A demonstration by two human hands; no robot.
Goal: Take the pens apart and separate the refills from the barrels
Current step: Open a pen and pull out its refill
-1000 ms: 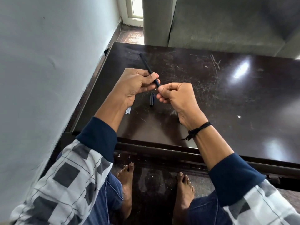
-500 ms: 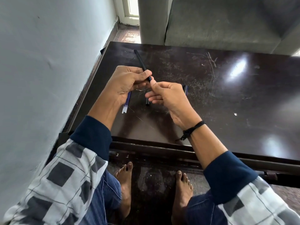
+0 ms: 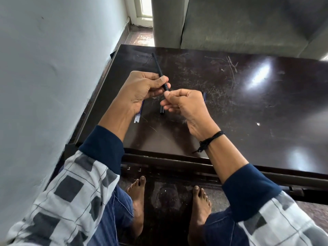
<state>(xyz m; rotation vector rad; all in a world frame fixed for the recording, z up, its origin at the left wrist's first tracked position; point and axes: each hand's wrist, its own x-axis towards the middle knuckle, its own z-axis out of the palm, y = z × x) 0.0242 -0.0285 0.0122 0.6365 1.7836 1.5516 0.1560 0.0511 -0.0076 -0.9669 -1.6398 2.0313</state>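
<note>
My left hand [image 3: 142, 89] grips a black pen barrel [image 3: 158, 71] that points up and away over the dark table [image 3: 230, 107]. My right hand [image 3: 182, 105] has its thumb and forefinger pinched together at the barrel's near end; what they pinch is hidden. Under my left hand, on the table, lie clear refills with blue ink [image 3: 139, 112]. A short black pen piece [image 3: 161, 110] lies between my hands. Behind my right hand a blue pen part [image 3: 205, 96] peeks out.
A white wall [image 3: 44, 86] runs close along the table's left edge. A grey sofa [image 3: 248, 23] stands behind the far edge. My bare feet [image 3: 138, 196] rest on the floor under the near edge. The table's right half is scratched and glossy.
My right hand has drawn slightly away from my left, so a small gap shows at the barrel's end. The view has shifted a little, showing more of the refills.
</note>
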